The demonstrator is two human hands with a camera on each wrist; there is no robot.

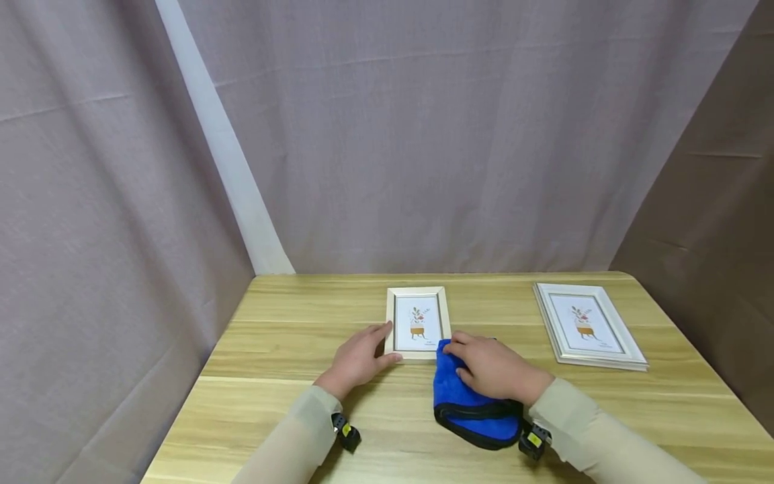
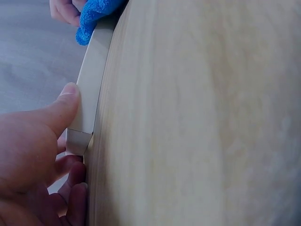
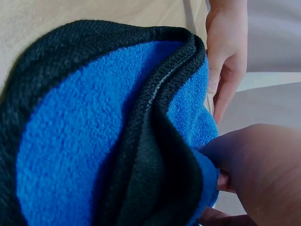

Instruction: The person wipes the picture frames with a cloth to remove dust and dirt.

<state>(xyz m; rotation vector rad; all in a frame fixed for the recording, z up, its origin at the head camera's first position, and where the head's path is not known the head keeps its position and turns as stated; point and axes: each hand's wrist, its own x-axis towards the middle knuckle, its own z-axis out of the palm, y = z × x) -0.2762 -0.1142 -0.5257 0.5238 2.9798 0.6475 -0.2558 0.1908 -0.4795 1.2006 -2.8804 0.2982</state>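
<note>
A cream picture frame (image 1: 418, 323) with a print of a potted plant lies flat on the wooden table. My left hand (image 1: 358, 359) holds it by the near left corner. In the left wrist view, the thumb lies along the frame's side edge (image 2: 88, 94) and the fingers curl at the corner. A folded blue cloth with black edging (image 1: 462, 396) is gripped in my right hand (image 1: 497, 366). Its upper end touches the frame's near right corner and covers it. The right wrist view is mostly filled by the cloth (image 3: 89, 136), which hides the fingertips.
To the right, white picture frames (image 1: 589, 326) lie stacked, the top one bearing the same print. Grey curtain (image 1: 423, 134) hangs behind the table (image 1: 290, 349) and along its left side, with a darker brown one (image 1: 719, 202) on the right.
</note>
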